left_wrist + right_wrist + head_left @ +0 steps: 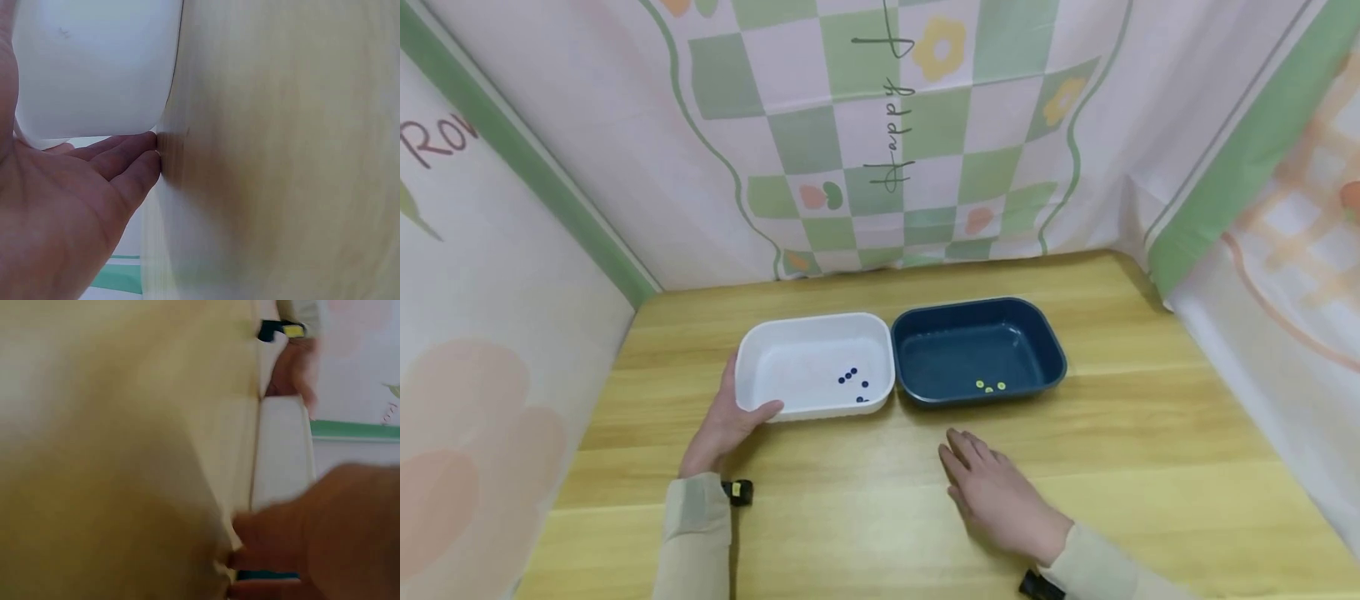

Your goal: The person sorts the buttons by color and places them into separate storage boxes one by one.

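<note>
A white rectangular tray stands on the table, with several small dark blue round pieces toward its right end. My left hand grips the tray's left end, thumb over the near rim and fingers along the outer side. In the left wrist view its fingertips reach down to the tabletop beside the tray wall. Against the white tray's right side sits a dark blue tray with several small yellow round pieces near its front wall. My right hand is in front of that tray, palm down, fingers extended, holding nothing.
Both trays stand on a light wooden table. A checked fabric curtain hangs along the table's back edge, and printed fabric hangs at the left and right sides. Dark bands sit at both wrists.
</note>
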Action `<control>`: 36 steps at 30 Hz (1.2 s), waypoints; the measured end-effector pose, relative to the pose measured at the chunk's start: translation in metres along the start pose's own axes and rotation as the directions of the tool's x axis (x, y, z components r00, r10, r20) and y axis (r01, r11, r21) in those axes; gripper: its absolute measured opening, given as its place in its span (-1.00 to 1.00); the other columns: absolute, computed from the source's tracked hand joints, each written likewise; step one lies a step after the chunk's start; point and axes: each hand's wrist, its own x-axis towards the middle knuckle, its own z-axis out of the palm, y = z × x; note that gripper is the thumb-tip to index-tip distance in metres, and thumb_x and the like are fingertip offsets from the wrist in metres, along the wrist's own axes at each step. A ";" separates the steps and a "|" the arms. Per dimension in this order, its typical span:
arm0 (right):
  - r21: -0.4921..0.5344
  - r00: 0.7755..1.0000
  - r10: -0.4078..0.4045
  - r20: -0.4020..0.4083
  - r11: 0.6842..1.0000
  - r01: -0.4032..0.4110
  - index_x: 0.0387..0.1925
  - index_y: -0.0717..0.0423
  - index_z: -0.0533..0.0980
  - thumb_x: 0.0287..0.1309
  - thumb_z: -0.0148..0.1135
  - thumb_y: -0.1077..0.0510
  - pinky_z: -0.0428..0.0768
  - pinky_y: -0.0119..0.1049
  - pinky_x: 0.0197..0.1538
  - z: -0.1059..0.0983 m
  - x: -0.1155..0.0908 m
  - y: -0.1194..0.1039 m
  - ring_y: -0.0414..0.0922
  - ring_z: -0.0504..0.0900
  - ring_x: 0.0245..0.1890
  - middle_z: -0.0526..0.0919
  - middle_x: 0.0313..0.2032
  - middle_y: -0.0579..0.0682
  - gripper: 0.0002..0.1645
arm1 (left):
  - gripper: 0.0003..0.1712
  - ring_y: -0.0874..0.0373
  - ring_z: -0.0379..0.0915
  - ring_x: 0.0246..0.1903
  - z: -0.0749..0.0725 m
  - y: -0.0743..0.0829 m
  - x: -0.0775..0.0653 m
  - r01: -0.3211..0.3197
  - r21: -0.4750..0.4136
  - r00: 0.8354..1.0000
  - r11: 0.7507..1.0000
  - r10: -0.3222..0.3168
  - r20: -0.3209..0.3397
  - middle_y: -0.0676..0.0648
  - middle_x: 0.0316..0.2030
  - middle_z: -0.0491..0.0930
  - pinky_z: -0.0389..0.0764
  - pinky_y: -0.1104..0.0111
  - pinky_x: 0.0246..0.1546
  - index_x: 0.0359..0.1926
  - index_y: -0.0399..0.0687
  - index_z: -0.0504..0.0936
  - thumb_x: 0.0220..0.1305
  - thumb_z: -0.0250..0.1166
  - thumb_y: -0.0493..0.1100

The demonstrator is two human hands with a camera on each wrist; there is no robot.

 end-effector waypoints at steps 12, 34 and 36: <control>-0.179 0.991 0.107 -0.085 0.976 -0.121 -0.16 0.24 0.57 -0.14 0.39 0.32 0.50 -0.05 -0.26 -0.003 0.003 0.018 0.04 0.45 -0.23 0.48 -0.25 0.10 -0.61 | 0.34 -0.21 0.04 0.34 0.002 -0.001 0.003 -0.011 -0.011 1.000 1.000 0.011 -0.004 -0.23 0.46 -0.03 0.09 -0.12 0.31 0.54 0.20 -0.37 0.07 0.50 -0.04; -0.105 0.985 0.152 -0.075 0.982 -0.160 -0.61 -0.04 0.55 -0.14 0.52 0.14 0.46 -0.19 -0.44 -0.028 0.001 0.039 -0.13 0.49 -0.53 0.49 -0.59 -0.16 -0.77 | 0.31 -0.22 0.08 0.30 0.002 0.000 0.002 -0.013 -0.014 1.000 1.000 0.013 -0.002 -0.26 0.44 -0.01 0.13 -0.13 0.29 0.54 0.17 -0.35 0.09 0.49 -0.08; -0.102 0.987 0.150 -0.063 0.982 -0.156 -0.59 -0.04 0.58 -0.13 0.52 0.15 0.50 -0.17 -0.42 -0.028 0.001 0.039 -0.12 0.50 -0.52 0.50 -0.58 -0.15 -0.80 | 0.32 -0.23 0.08 0.30 0.002 0.000 0.002 -0.006 -0.008 1.000 1.000 0.006 -0.006 -0.28 0.44 -0.01 0.12 -0.13 0.29 0.54 0.15 -0.35 0.09 0.49 -0.06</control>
